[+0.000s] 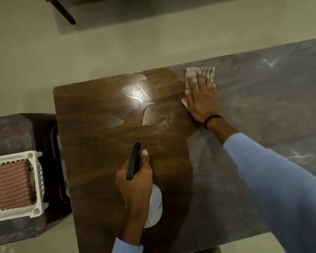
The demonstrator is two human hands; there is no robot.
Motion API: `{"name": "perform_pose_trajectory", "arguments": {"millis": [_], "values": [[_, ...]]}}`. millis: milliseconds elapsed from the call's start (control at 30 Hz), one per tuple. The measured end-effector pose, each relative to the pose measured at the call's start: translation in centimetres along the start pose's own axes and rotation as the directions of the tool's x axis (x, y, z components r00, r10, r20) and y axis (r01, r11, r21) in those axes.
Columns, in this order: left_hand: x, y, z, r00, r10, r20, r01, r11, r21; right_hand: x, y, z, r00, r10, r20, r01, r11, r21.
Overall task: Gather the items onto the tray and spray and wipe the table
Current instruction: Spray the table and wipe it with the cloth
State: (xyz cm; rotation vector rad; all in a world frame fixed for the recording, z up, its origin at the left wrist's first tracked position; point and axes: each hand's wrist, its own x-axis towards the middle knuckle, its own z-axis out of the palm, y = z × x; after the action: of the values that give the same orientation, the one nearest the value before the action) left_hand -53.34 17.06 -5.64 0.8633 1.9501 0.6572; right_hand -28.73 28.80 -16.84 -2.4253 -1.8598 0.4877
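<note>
A dark wooden table (pixel 98 147) fills the middle of the view, with wet streaks (pixel 144 106) shining near its far edge. My left hand (pixel 135 183) grips a clear spray bottle (pixel 154 207) with a black trigger head (pixel 133 160), held above the table's near part. My right hand (pixel 202 99) lies flat, fingers spread, pressing a pale checked cloth (pixel 193 73) onto the table near the far edge. Most of the cloth is hidden under the palm.
A white perforated tray (pixel 37 179) with a red-striped folded cloth (pixel 10 185) in it stands on a dark stool or side surface (pixel 11 132) to the left. Pale floor lies beyond the table. A dark chair leg (pixel 64 12) shows at the top left.
</note>
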Motion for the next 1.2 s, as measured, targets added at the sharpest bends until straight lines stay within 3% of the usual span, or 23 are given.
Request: {"name": "perform_pose_trajectory", "arguments": {"millis": [100,167,267,333,500,633,700,800,867,1033,1200], "values": [[-1.0,-0.5,1.4,1.000,-0.016,-0.025,0.016,1.000,0.005,3.9,-3.2,-0.2,1.000,-0.001,-0.028,0.002,1.000,0.031],[-1.8,-0.3,2.5,0.999,0.007,-0.032,-0.007,1.000,0.012,2.9,-4.7,0.3,0.991,-0.135,-0.020,0.135,0.991,0.004],[-3.3,0.4,4.3,0.998,0.017,-0.057,-0.017,1.000,0.013,-2.1,-3.6,1.3,0.916,-0.398,0.044,0.400,0.916,-0.043],[-4.2,0.8,5.4,0.998,0.026,-0.065,-0.025,1.000,0.018,-5.3,-0.8,1.4,0.877,-0.472,0.091,0.476,0.879,-0.033],[-5.8,1.3,7.7,0.993,0.034,-0.111,-0.036,0.999,-0.011,-3.9,6.1,-0.7,0.944,-0.318,0.089,0.322,0.946,-0.038],[-7.1,0.7,9.3,0.992,0.004,-0.127,-0.006,1.000,-0.011,-1.0,2.8,-1.0,0.975,-0.213,0.062,0.212,0.977,0.018],[-7.7,0.7,9.7,0.990,-0.010,-0.142,0.009,1.000,-0.008,-2.1,0.6,0.0,0.942,-0.320,0.097,0.321,0.947,0.007],[-8.4,0.7,9.8,0.984,-0.040,-0.176,0.040,0.999,-0.003,-7.5,0.1,1.9,0.826,-0.539,0.162,0.547,0.837,-0.002],[-8.7,0.5,9.6,0.981,-0.046,-0.190,0.046,0.999,-0.001,-11.3,2.0,2.3,0.782,-0.600,0.166,0.605,0.796,0.027],[-9.4,-0.6,9.1,0.974,-0.031,-0.225,0.033,0.999,0.004,-12.3,7.0,1.3,0.856,-0.491,0.160,0.492,0.870,0.033],[-10.2,-1.7,8.9,0.975,0.000,-0.222,0.010,0.999,0.043,-8.1,1.9,1.0,0.961,-0.237,0.144,0.238,0.971,0.016]]}}
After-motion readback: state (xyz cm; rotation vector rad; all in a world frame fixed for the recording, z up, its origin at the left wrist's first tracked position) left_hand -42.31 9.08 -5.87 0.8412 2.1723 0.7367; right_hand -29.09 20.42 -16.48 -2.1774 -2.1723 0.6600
